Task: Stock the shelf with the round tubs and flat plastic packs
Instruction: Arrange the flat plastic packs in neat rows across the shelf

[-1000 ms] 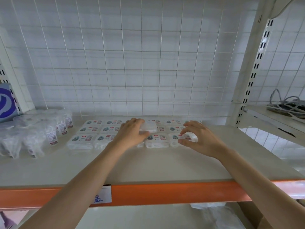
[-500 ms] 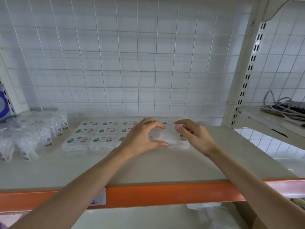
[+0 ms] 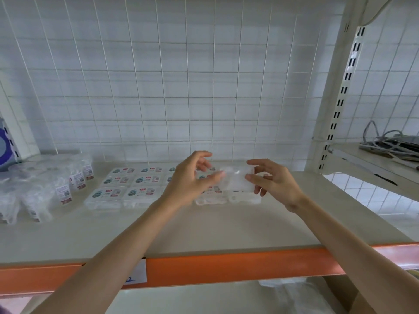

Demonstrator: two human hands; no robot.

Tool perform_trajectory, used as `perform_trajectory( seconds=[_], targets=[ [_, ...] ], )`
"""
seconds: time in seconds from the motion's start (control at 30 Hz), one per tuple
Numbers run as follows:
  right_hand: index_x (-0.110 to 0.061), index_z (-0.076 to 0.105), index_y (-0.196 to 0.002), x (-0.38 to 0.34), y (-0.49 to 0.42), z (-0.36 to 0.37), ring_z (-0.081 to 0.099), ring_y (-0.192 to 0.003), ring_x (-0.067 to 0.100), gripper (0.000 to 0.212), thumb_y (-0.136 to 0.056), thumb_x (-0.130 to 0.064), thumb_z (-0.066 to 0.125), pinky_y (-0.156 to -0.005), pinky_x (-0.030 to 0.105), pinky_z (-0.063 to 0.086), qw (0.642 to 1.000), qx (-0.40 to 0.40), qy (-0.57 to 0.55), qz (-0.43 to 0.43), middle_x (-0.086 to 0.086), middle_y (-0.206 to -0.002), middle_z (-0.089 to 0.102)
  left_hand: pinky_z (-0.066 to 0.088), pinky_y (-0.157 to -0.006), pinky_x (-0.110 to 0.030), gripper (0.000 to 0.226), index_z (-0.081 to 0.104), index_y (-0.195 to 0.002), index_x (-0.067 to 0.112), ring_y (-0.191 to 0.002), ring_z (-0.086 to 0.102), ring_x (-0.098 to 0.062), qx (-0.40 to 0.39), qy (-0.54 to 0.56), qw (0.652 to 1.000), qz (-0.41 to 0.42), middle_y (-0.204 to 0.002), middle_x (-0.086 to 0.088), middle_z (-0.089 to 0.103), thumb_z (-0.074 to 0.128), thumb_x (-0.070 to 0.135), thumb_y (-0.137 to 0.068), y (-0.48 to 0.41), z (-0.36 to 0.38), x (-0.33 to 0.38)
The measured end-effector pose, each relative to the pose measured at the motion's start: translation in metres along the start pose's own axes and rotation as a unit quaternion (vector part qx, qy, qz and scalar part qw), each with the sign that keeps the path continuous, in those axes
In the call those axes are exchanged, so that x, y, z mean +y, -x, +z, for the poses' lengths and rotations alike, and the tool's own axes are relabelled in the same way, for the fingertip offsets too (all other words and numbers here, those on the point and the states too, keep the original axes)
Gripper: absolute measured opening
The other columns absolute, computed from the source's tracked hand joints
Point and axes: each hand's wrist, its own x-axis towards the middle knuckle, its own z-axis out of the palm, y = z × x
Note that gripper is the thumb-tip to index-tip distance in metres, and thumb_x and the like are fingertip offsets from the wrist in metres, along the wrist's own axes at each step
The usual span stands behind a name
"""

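A clear flat plastic pack [image 3: 235, 179] is held tilted above the shelf [image 3: 204, 225], between both hands. My left hand [image 3: 192, 180] pinches its left edge with thumb and fingers. My right hand [image 3: 272, 182] grips its right edge. Below them, several flat packs [image 3: 127, 188] with green and red labels lie in rows on the shelf; the ones under my hands are partly hidden. Clear round tubs [image 3: 43, 189] with barcode labels stand bunched at the shelf's left end.
A wire grid [image 3: 181, 87] backs the shelf. An orange beam [image 3: 226, 266] with a paper tag runs along the front edge. A white slotted upright [image 3: 335, 98] stands at right, with cables [image 3: 385, 141] on the neighbouring shelf. A blue-and-white box [image 3: 4, 143] sits at far left.
Both hands lifted off the rows and came together. A flat pack now sits higher, turned between the two hands, with the left hand's fingers more spread than half a second ago.
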Motion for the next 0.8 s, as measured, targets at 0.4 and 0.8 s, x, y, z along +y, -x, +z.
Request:
perform_trajectory(
  seconds=[0.4, 0.8],
  targets=[
    [-0.026, 0.071, -0.102, -0.002, 0.002, 0.004, 0.071, -0.073, 0.021, 0.035, -0.08, 0.001, 0.077, -0.066, 0.025, 0.053, 0.999, -0.036, -0.003, -0.029, -0.007, -0.102, 0.071, 0.042, -0.05, -0.025, 0.034, 0.061, -0.111, 0.018, -0.062, 0.068, -0.025, -0.118, 0.136, 0.966, -0.186, -0.082, -0.008, 0.076, 0.042, 0.044, -0.103, 0.0, -0.006, 0.018],
    [-0.015, 0.071, -0.101, -0.003, 0.001, 0.003, 0.07, -0.099, 0.018, 0.015, -0.087, -0.009, 0.071, -0.086, 0.031, 0.056, 0.997, -0.046, -0.052, -0.014, -0.013, -0.119, 0.067, 0.053, -0.063, -0.026, 0.025, 0.066, -0.118, 0.024, -0.076, 0.072, -0.02, -0.084, 0.204, 0.962, -0.163, -0.087, -0.001, 0.074, 0.067, 0.024, -0.093, -0.001, -0.005, 0.014]
  ],
)
